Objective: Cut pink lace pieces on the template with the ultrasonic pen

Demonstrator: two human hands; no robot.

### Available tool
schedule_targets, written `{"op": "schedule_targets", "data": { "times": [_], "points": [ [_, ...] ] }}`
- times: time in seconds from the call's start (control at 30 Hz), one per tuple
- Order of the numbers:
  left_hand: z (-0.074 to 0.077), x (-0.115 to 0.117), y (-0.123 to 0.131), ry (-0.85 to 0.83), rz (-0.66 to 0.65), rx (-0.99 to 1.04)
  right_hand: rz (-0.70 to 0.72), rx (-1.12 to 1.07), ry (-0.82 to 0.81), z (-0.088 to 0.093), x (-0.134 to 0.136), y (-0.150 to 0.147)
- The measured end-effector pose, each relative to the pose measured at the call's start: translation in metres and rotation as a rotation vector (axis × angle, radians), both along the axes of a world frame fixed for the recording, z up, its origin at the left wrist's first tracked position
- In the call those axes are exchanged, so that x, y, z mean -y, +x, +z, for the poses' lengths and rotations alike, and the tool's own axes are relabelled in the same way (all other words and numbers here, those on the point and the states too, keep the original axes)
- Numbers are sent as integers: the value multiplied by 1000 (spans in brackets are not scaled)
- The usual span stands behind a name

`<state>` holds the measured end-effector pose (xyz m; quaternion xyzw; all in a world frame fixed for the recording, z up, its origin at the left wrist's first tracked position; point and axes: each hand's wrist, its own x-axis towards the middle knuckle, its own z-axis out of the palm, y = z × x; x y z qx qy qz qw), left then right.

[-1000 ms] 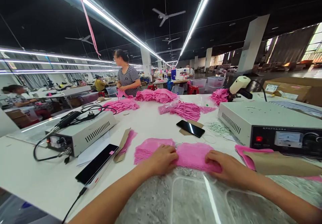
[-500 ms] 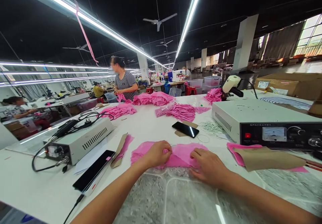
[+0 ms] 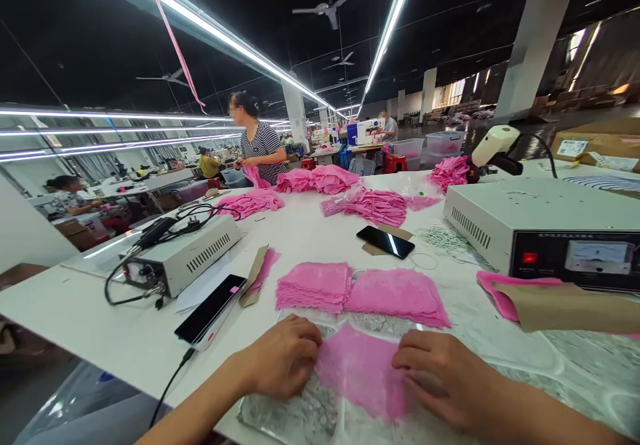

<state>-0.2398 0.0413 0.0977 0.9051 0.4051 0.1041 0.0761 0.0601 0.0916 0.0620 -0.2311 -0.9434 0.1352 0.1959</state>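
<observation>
Presently, at the far left of the white surface (image 3: 90, 325), we record a grey control box (image 3: 183, 265) with black cables lying on top. Just beside it a dark phone (image 3: 210, 308) lies flat with a cord plugged in.

Next is the left hand (image 3: 283, 358). Its fingers are curled, with the tips at the left edge of a pink lace piece (image 3: 360, 375); we cannot tell whether they pinch it. That piece lies flat on a clear plastic sheet (image 3: 280, 418) at the near edge of the surface, between the two hands.

Just behind it a stack of pink lace (image 3: 314, 285) and a second stack (image 3: 397, 292) sit side by side. A black phone (image 3: 385, 242) lies farther back.

The right hand (image 3: 440, 378) rests on the piece's right edge, fingers extended and close together, pressing flat and not clamped.

At right stands a larger grey machine (image 3: 500, 218) showing a red lamp, with brown paper (image 3: 565, 305) in front of it.
</observation>
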Motion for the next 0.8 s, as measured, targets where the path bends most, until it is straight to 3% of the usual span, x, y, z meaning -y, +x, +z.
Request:
{"op": "schedule_targets", "data": {
  "times": [0.1,0.23,0.4,0.8],
  "points": [
    [4,-10,7,40,86,-54,-136,-36,-25,5,-26,-12],
    [1,-46,38,102,150,-153,-257,2,-6,1,-59,-27],
    [-13,-83,67,116,140,-297,-289,56,-17,-2,-70,-31],
    [-10,-89,66,83,154,-399,-263,14,-103,2,-75,-29]
  ]
}}
